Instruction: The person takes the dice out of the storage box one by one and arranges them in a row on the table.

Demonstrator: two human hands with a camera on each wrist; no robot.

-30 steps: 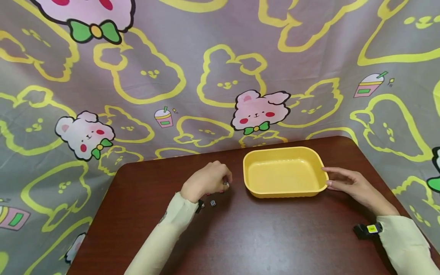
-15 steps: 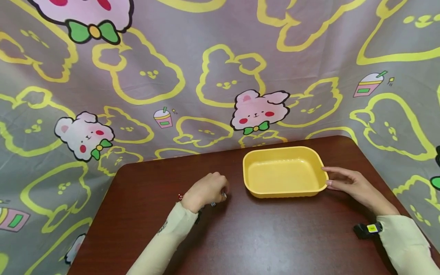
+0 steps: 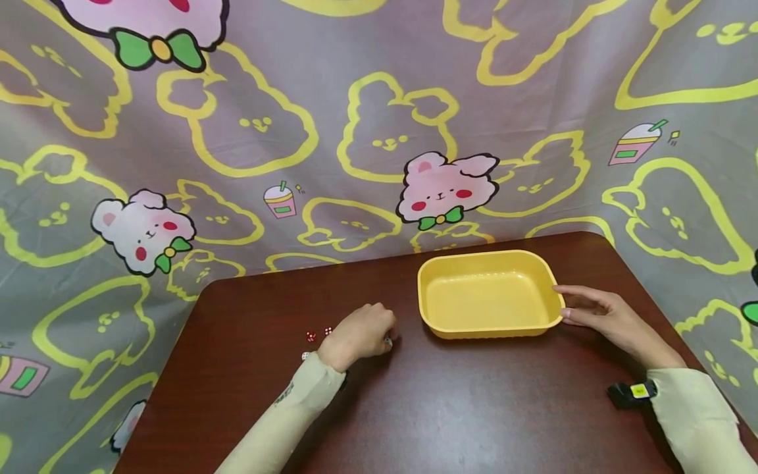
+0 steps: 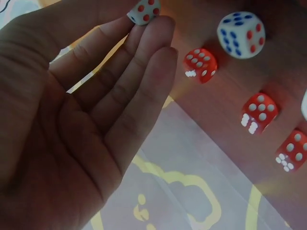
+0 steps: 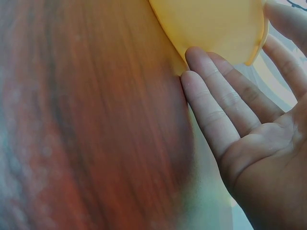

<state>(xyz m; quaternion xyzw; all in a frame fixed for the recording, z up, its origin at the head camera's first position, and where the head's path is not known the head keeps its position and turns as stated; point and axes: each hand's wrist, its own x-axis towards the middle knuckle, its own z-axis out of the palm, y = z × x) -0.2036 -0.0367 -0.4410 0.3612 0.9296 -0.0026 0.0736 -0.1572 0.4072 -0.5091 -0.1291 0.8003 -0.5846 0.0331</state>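
Observation:
My left hand (image 3: pixel 361 336) hovers low over the left part of the brown table, pinching a white die (image 4: pixel 144 11) with red dots at its fingertips. Beyond those fingers, in the left wrist view, lie a larger-looking white die (image 4: pixel 241 35) with blue and red dots and three red dice: one nearer (image 4: pixel 200 65), a middle one (image 4: pixel 259 112) and one at the edge (image 4: pixel 293 149). My right hand (image 3: pixel 616 322) touches the right end of a yellow basin (image 3: pixel 491 332), its fingers fairly straight against the outer wall. Bare floor shows inside the basin.
Left of my left wrist sit red dice (image 3: pixel 310 336) and a white die (image 3: pixel 305 355). The brown table (image 3: pixel 474 408) ends against a patterned curtain (image 3: pixel 355 158) at the back and sides. A black wrist camera (image 3: pixel 630 395) hangs under my right cuff.
My left hand has come a little nearer to me, uncovering dice at its left that the arm hid before. The right hand and the basin have stayed in place.

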